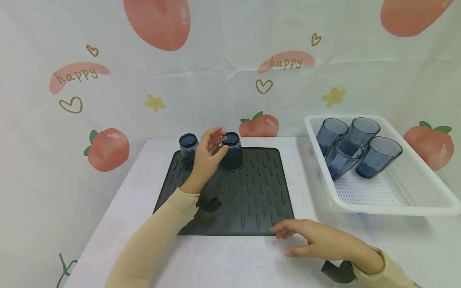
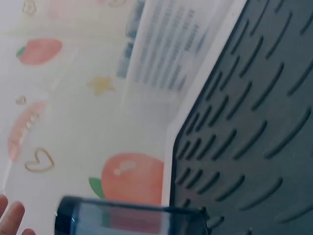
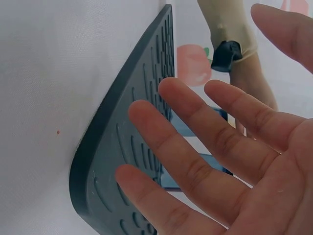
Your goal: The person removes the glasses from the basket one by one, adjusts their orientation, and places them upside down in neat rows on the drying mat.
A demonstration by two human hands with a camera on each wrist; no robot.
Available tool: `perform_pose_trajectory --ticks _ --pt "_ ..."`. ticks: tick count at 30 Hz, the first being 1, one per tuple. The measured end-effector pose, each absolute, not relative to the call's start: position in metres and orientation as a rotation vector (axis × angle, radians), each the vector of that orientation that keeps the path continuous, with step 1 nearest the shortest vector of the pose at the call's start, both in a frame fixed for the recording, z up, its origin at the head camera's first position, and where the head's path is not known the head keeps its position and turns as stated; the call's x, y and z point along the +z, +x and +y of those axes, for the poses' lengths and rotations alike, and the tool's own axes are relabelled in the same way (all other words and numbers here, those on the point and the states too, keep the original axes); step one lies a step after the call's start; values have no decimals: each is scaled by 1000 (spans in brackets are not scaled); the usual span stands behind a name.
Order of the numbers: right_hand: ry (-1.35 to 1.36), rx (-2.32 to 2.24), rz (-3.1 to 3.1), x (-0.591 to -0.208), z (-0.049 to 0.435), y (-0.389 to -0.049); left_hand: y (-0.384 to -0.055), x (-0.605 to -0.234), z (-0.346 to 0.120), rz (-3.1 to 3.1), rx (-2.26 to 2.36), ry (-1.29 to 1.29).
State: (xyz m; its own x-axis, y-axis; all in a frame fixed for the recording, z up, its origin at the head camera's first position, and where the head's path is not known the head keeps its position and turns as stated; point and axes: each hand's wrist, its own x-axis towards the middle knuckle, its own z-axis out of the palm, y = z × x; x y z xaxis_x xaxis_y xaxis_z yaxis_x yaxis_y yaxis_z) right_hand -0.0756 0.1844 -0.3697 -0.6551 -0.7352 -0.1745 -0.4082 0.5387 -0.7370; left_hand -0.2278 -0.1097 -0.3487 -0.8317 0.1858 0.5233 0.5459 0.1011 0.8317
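Two blue glasses stand side by side at the back of the black ridged mat (image 1: 248,196), seemingly bottoms up. My left hand (image 1: 207,160) is raised between the left glass (image 1: 188,147) and the right glass (image 1: 235,157), fingers loosely bent and holding nothing. In the left wrist view, the fingertips (image 2: 11,218) appear apart from a glass (image 2: 132,218). Over the mat's front right corner hovers my right hand (image 1: 317,240), with nothing in its grasp. Its fingers (image 3: 190,166) are spread in the right wrist view.
A white perforated plastic basket (image 1: 392,210) sits on the right of the white table (image 1: 230,260). Several blue glasses (image 1: 379,156) lean in its left part, rims up. Behind the table hangs a fruit-printed cloth (image 1: 216,92).
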Motion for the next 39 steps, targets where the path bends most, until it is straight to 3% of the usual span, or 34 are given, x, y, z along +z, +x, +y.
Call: perform_pose_trajectory --ticks 20,39 --pt "-931 -943 2288 -371 183 -78 -168 -355 -91 -2360 -1812 -1171" --pt "-888 -910 2311 -373 186 -77 -139 -370 -80 -2707 -1622 -1535"
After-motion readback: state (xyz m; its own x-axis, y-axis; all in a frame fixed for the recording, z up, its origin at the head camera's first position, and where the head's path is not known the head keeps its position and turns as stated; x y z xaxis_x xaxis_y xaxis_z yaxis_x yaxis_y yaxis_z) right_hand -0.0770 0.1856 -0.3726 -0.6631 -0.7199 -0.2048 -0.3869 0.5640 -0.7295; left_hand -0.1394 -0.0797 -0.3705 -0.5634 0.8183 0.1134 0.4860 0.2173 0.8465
